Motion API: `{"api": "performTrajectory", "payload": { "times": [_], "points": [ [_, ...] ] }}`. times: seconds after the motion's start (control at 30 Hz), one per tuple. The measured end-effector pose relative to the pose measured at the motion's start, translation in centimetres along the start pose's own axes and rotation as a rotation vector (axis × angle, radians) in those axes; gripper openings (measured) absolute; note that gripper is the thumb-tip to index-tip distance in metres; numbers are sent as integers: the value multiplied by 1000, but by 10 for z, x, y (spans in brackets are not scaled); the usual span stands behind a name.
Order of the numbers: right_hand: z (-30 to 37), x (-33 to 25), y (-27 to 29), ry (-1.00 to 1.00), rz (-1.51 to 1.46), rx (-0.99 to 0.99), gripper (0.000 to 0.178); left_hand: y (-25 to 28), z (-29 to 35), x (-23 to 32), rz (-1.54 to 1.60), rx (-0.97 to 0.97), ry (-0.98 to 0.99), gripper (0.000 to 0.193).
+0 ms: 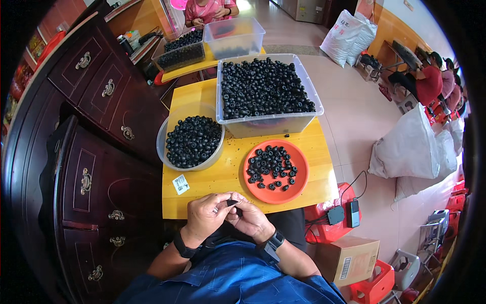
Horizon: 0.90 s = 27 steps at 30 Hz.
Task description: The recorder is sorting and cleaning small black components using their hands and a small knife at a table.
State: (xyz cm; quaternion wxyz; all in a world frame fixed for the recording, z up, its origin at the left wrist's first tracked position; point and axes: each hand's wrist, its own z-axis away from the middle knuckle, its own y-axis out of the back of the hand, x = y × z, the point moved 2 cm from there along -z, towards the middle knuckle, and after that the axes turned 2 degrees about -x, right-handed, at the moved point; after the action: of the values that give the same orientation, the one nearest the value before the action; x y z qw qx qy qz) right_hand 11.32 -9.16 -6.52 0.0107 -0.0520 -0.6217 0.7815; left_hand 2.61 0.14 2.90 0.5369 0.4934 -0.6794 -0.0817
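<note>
- Left hand (pixel 206 215) and right hand (pixel 251 218) brought together at the near edge of the yellow table (pixel 230 175), fingertips meeting
- Small dark piece (pixel 232 202) between the fingertips; too small and partly covered to tell its exact shape
- Left grip: thumb and fingers pinched on the small dark piece
- Right grip: fingers curled in right against the same piece; cannot tell if clamped on it or on something else
- Black wristband on each wrist, blue patterned top (pixel 228 276) below
- Orange-red plate (pixel 302 177) nearest the hands, just ahead and to the right, loose black ring-like pieces (pixel 272 164) spread on it
- Round clear tub (pixel 163 147) ahead-left, well filled with similar black pieces
- Big clear rectangular bin (pixel 268 125) behind plate and tub, heaped with black pieces; one lone piece on the tabletop near its front
- White printed label (pixel 180 184) lying on the table, left of plate, below the tub
- Dark wooden cabinet (pixel 109 175) along the left side
- Red stool (pixel 329 230) right of the table, cables and dark devices on it; cardboard box (pixel 353 258) just beside
- Person in pink (pixel 205 9) across, at another yellow table
</note>
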Motion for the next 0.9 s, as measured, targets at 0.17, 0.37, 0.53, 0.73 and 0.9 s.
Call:
{"api": "performTrajectory", "payload": {
  "times": [0.17,0.37,0.53,0.73,0.9],
  "points": [
    [1,-3,1,60,-16,-54,22,3,0,1,-4,-29,128,17],
    [5,-11,-5,135,45,-41,24,18,-3,-8,86,-169,239,31],
    [7,-11,-4,156,111,-58,24,22,-10,-5,70,-291,252,31],
    [5,-6,-11,132,180,-61,17,17,-10,-8,-28,-271,166,37],
    [6,-6,-15,129,208,-85,16,16,-10,-8,-65,-302,175,39]
  ]
}}
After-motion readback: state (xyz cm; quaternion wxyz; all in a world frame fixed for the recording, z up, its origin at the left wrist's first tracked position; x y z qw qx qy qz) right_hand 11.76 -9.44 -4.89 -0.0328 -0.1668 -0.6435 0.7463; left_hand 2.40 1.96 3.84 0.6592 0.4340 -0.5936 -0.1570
